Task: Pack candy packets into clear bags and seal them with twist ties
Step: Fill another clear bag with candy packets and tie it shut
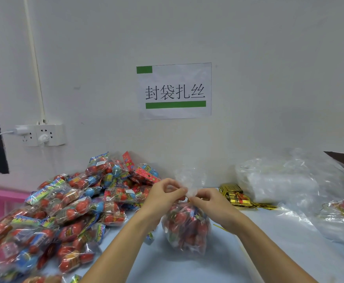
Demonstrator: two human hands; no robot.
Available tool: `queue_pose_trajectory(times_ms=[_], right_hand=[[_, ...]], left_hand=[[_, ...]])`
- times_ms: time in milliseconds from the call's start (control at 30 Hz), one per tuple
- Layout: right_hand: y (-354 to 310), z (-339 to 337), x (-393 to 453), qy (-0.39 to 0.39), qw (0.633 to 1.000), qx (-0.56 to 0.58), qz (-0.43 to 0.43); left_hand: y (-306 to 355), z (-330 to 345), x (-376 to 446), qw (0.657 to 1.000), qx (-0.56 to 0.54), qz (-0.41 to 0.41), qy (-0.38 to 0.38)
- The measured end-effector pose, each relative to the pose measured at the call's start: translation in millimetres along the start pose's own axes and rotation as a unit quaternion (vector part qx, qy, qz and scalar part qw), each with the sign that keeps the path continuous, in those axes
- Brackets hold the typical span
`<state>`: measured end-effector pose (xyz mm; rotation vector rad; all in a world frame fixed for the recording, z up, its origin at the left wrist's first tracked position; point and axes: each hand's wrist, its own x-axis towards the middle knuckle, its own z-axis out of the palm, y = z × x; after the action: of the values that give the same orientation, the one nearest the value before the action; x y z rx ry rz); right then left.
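A clear bag [185, 227] stuffed with red candy packets stands on the table in front of me. Its gathered neck [189, 180] rises between my hands. My left hand [165, 193] pinches the neck from the left. My right hand [210, 203] pinches it from the right, where a bit of gold twist tie [188, 199] shows at my fingertips. A big heap of loose candy packets [65, 211] covers the left of the table. Bundles of gold twist ties [236, 196] lie behind my right hand. One loose gold tie [221, 227] lies by my right wrist.
A stack of clear bags [285, 180] in plastic wrap sits at the right rear, more crumpled plastic [334, 219] in front of it. A pink crate [1, 199] stands at the far left. A wall socket [42, 134] and a paper sign [175, 90] are on the wall.
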<state>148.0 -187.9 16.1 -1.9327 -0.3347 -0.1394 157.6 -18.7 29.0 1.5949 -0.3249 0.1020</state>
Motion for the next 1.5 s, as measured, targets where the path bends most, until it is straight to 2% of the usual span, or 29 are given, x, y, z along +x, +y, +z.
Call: queue_pose_trajectory(times_ms=[67, 300, 400, 800, 1200, 1500], right_hand=[[3, 0, 1, 0.022, 1.0, -0.01, 0.005], [6, 1, 5, 0.08, 0.996, 0.014, 0.024], [6, 0, 6, 0.084, 0.995, 0.041, 0.038], [-1, -3, 0, 0.032, 0.995, 0.095, 0.027], [-5, -9, -2, 0.034, 0.998, 0.042, -0.029], [-6, -9, 0, 0.057, 0.998, -0.006, 0.001]], left_hand=[[0, 0, 0, 1.0, 0.006, -0.009, 0.01], [3, 6, -3, 0.981, 0.189, 0.025, -0.036], [3, 8, -5, 0.974, 0.223, 0.031, -0.04], [7, 6, -3, 0.98, 0.197, -0.022, -0.009], [3, 8, 2, 0.994, 0.08, -0.076, 0.02], [1, 11, 3, 0.992, 0.092, -0.089, 0.017]])
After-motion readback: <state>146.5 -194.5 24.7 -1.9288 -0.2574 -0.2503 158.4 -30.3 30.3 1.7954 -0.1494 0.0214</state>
